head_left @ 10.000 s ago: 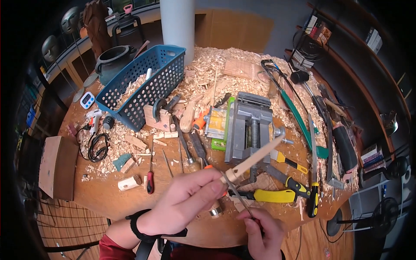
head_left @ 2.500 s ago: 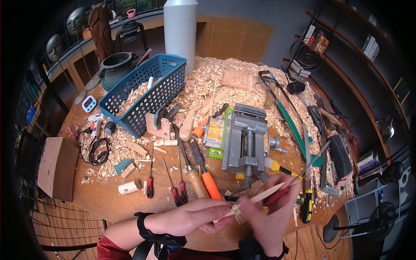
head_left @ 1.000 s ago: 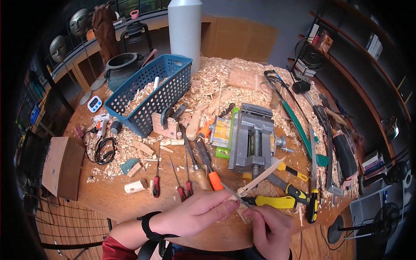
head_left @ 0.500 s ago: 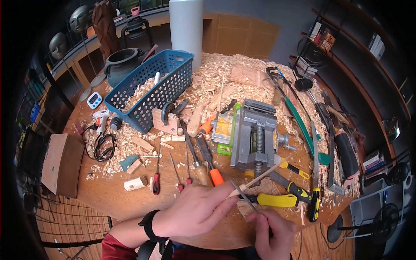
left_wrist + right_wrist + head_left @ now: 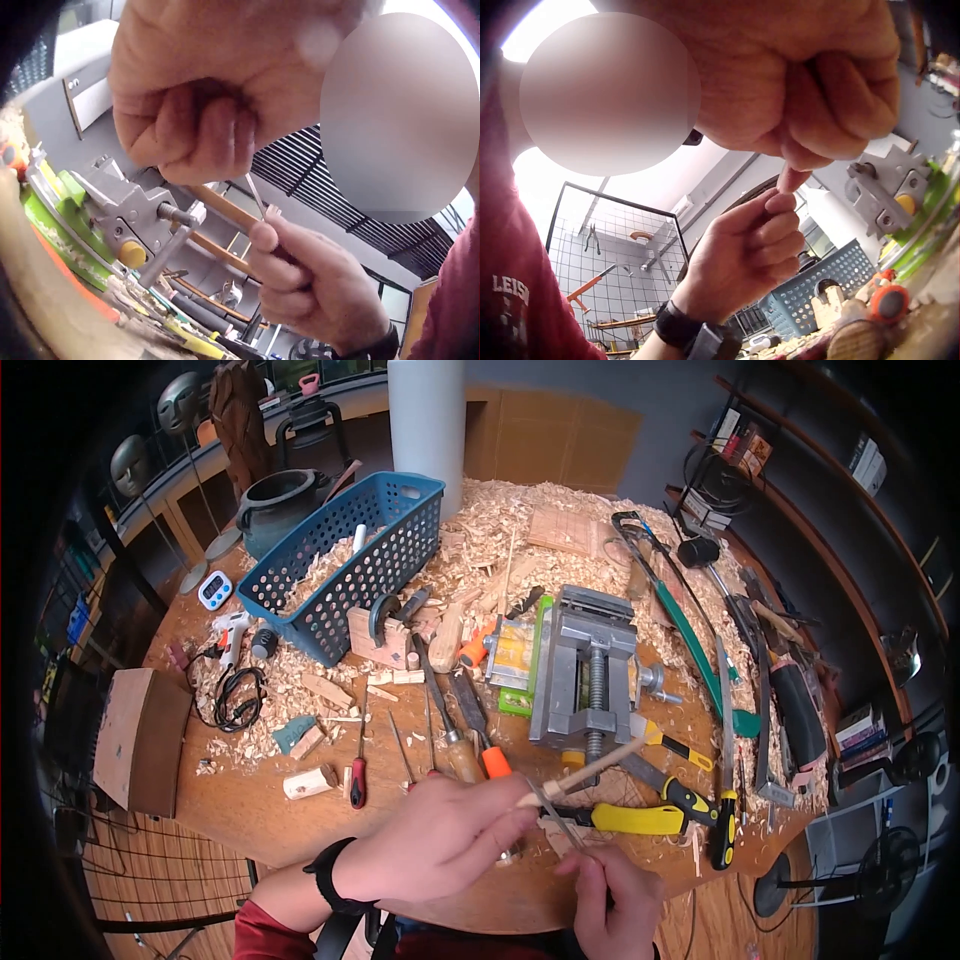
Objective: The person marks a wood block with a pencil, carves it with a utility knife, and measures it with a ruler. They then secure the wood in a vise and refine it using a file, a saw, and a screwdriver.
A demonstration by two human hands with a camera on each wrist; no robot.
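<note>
While the left hand (image 5: 435, 845) grips the near end of a pale wood stick (image 5: 598, 770), fingers curled round it, the right hand (image 5: 615, 890) pinches a thin metal tool (image 5: 563, 823) with thumb and forefinger, its other fingers folded in. Neither hand is spread. Stick is held up over the near part of the desk (image 5: 250, 825), pointing far and right; in the head view its slim end overlaps the near end of the vise (image 5: 555, 690). Tool crosses the stick just beside the left fingertips; can't confirm contact. Left wrist view shows the tool as a bright sliver between the hands.

Vise sits beyond the hands, right of centre. Near-left of it: orange-handled chisel (image 5: 497, 762), wood-handled tool (image 5: 463, 758) beside it. Further left: red-handled tool (image 5: 358, 785), then a short wood peg (image 5: 310, 782). Right of the stick: yellow handle (image 5: 640, 819); a yellow-and-black knife (image 5: 680, 745) lies just beyond. Green saw (image 5: 690, 645) is far right.

Shavings (image 5: 495, 510) are heaped across the far side. Blue basket (image 5: 375, 590), far left, has more of them inside. Timer (image 5: 214, 591) is left of the basket; dark pot (image 5: 270, 520) is behind it. Brown box (image 5: 145, 745) is at the left edge.
</note>
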